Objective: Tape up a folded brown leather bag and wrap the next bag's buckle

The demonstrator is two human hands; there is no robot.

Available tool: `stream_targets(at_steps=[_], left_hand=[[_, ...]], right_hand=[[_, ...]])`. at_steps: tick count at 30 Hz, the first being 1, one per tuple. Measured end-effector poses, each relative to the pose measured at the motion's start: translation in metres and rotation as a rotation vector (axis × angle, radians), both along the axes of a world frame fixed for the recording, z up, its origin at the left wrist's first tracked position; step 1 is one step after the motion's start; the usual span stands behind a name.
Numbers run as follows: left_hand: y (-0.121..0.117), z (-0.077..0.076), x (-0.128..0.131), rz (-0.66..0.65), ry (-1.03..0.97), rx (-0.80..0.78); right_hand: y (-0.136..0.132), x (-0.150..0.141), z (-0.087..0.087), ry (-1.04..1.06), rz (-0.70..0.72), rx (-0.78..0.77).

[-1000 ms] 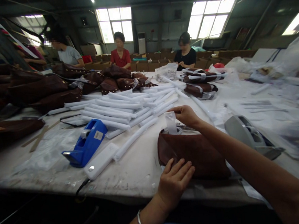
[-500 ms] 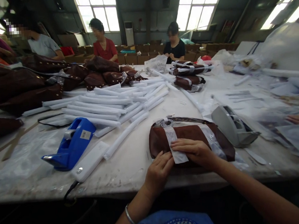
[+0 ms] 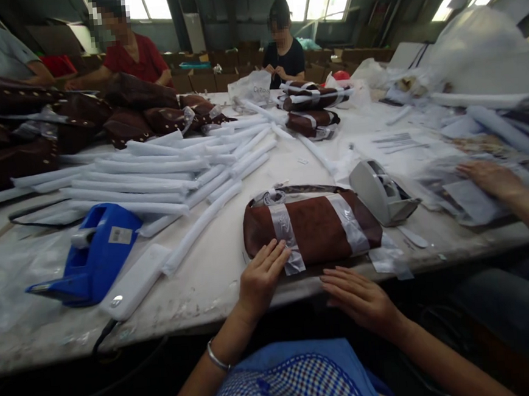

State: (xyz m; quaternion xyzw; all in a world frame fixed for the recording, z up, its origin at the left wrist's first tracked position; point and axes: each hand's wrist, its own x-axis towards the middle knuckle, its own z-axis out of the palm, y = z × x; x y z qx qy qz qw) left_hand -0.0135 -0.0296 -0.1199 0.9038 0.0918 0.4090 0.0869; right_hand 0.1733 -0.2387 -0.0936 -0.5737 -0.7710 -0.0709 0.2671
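Note:
A folded brown leather bag (image 3: 315, 226) lies near the table's front edge, bound by two pale tape bands (image 3: 286, 233). My left hand (image 3: 261, 277) rests flat with fingers stretched out on the bag's near left corner, touching the left band's end. My right hand (image 3: 359, 297) hovers open just off the table edge, below the bag, holding nothing.
A blue tape dispenser (image 3: 88, 254) and a white remote-like block (image 3: 136, 281) sit at left, a grey dispenser (image 3: 380, 192) right of the bag. White foam tubes (image 3: 153, 176) and brown bags (image 3: 40, 136) fill the middle. Another person's hand (image 3: 489, 177) works at right; people sit across the table.
The tape strip has been laid down over the bag. My right hand has come off the bag toward me, and my left hand now lies flat on the band's end.

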Motion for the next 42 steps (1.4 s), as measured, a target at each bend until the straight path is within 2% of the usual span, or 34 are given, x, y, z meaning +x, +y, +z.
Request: stream_targets(at_steps=[2,4,6,8,12,18,20,24,26,29,31,36,39,42], left_hand=[[0.002,0.000,0.001,-0.007,0.000,0.005],[0.003,0.001,0.001,-0.011,0.010,-0.002],[0.005,0.001,0.001,-0.018,0.032,-0.016],[0.006,0.001,0.001,-0.028,0.045,-0.025],[0.009,0.004,-0.001,-0.048,0.049,-0.038],[0.018,0.014,-0.003,-0.059,0.067,-0.030],[0.022,0.017,-0.002,-0.055,0.076,-0.040],[0.030,0.020,-0.002,-0.044,0.084,-0.055],[0.032,0.019,-0.003,-0.043,0.078,-0.053],[0.032,0.019,-0.003,-0.042,0.078,-0.051],[0.032,0.019,-0.002,-0.040,0.084,-0.048],[0.031,0.016,-0.002,-0.037,0.082,-0.026],[0.027,0.008,-0.003,-0.024,0.052,-0.020],[0.022,0.000,-0.002,-0.004,0.023,-0.037]], right_hand=[[-0.021,0.000,-0.018,-0.117,-0.076,-0.091],[-0.028,-0.001,-0.035,-0.205,-0.115,-0.152],[-0.026,-0.003,-0.045,-0.229,-0.125,-0.146],[-0.017,-0.005,-0.048,-0.200,-0.084,-0.097],[0.001,-0.012,-0.038,-0.055,0.028,0.048],[0.022,-0.032,-0.033,0.117,0.011,0.145],[0.022,-0.035,-0.033,0.121,-0.018,0.116],[0.013,-0.029,-0.035,0.000,-0.071,-0.067],[0.011,-0.024,-0.036,-0.041,-0.072,-0.074],[0.017,-0.024,-0.037,-0.020,-0.044,0.060],[0.027,-0.032,-0.036,0.007,-0.020,0.127],[0.044,-0.059,-0.034,0.051,0.021,0.164],[0.042,-0.062,-0.024,0.075,0.058,0.125],[0.043,-0.054,-0.007,0.078,0.092,0.122]])
